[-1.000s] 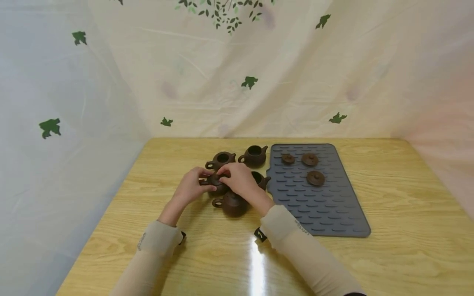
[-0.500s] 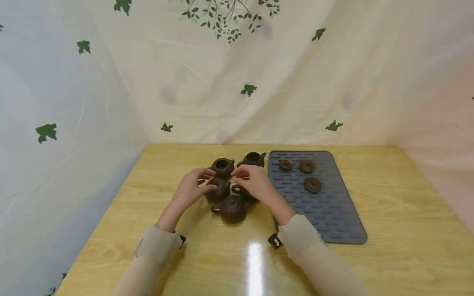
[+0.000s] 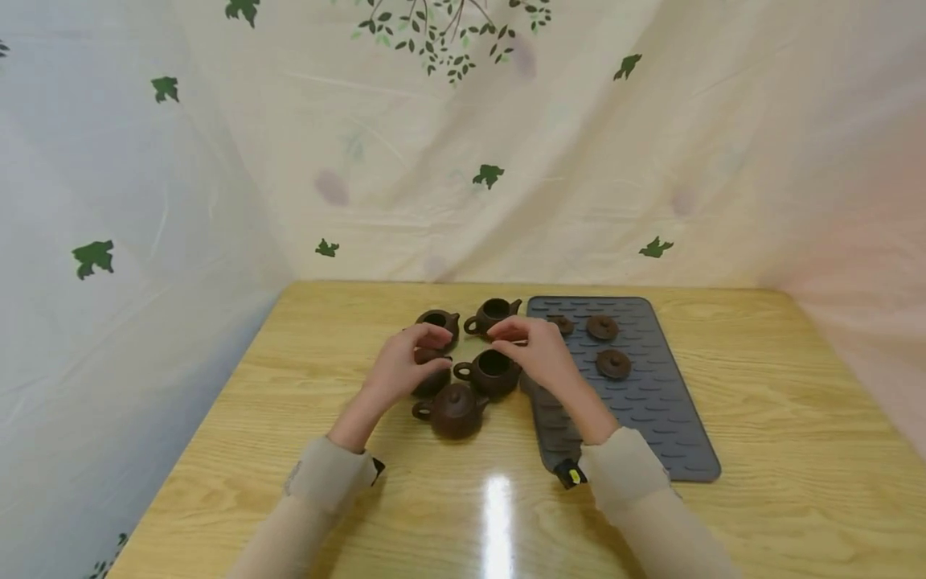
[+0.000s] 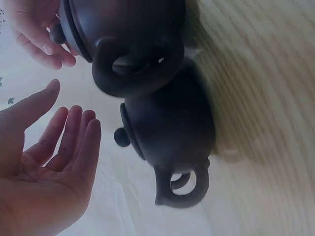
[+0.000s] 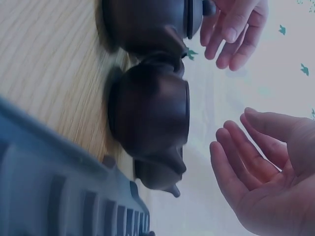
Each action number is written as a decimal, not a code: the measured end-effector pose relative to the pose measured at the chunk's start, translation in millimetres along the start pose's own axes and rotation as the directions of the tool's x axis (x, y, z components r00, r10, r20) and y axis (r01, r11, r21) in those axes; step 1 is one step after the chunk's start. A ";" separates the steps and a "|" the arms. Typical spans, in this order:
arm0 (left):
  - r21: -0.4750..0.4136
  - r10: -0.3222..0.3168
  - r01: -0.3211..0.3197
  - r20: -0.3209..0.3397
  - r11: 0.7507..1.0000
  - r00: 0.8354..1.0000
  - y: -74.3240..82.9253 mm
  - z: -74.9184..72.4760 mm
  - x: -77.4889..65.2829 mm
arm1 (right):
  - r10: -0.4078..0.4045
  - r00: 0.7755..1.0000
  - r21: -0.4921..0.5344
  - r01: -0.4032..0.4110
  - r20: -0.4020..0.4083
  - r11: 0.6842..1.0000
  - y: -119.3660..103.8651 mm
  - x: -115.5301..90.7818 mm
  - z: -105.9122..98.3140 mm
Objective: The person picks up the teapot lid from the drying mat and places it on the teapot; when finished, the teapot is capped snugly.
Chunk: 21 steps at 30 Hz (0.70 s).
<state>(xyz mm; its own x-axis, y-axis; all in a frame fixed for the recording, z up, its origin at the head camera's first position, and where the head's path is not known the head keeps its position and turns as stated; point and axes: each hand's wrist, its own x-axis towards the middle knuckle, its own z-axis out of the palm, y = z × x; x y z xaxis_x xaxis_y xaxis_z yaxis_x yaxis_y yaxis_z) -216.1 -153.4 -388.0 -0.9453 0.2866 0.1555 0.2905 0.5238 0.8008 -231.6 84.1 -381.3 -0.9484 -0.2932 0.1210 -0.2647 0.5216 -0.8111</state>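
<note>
My left hand (image 3: 401, 362) hovers over a dark brown lidded teapot (image 4: 170, 120), fingers relaxed and holding nothing; in the head view it covers much of this pot. My right hand (image 3: 544, 355) is in the air at the mat's left edge, just right of a lidless teapot (image 3: 494, 373), its fingers loosely bent around nothing. Another lidded teapot (image 3: 456, 412) stands in front of these two. Behind them are two more lidless teapots, one at the left (image 3: 450, 323) and one at the right (image 3: 495, 312).
A grey ridged mat (image 3: 651, 426) lies right of the teapots. Three loose lids rest on its far part: a small one (image 3: 563, 325) partly behind my right hand, one (image 3: 602, 327) beside it, and one (image 3: 613, 364) nearer. A pale printed cloth (image 3: 405, 201) hangs behind the table.
One second ago both hands were at the middle-left teapot, fingers at its lid. My right hand has since withdrawn rightward to the mat's edge; the left has lifted off and shifted slightly right.
</note>
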 end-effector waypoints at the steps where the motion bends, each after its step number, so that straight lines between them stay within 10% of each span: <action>1: -0.004 0.006 -0.006 0.006 1.000 1.000 0.2 1.8 1.1 | 0.006 1.000 0.000 -0.006 -0.003 1.000 1.5 -0.6 -1.9; 21: -0.027 -0.021 0.024 0.089 0.999 0.996 1.0 24.8 15.4 | 0.008 0.999 -0.019 -0.009 -0.050 1.000 31.7 -9.9 -34.1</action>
<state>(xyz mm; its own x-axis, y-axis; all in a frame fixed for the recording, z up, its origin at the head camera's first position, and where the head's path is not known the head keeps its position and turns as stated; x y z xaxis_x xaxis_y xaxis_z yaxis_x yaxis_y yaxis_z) -226.7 -128.6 -399.2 -0.9344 0.3456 0.0866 0.2641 0.5085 0.8196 -236.6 130.9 -388.7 -0.9581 -0.2482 0.1429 -0.2592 0.5391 -0.8014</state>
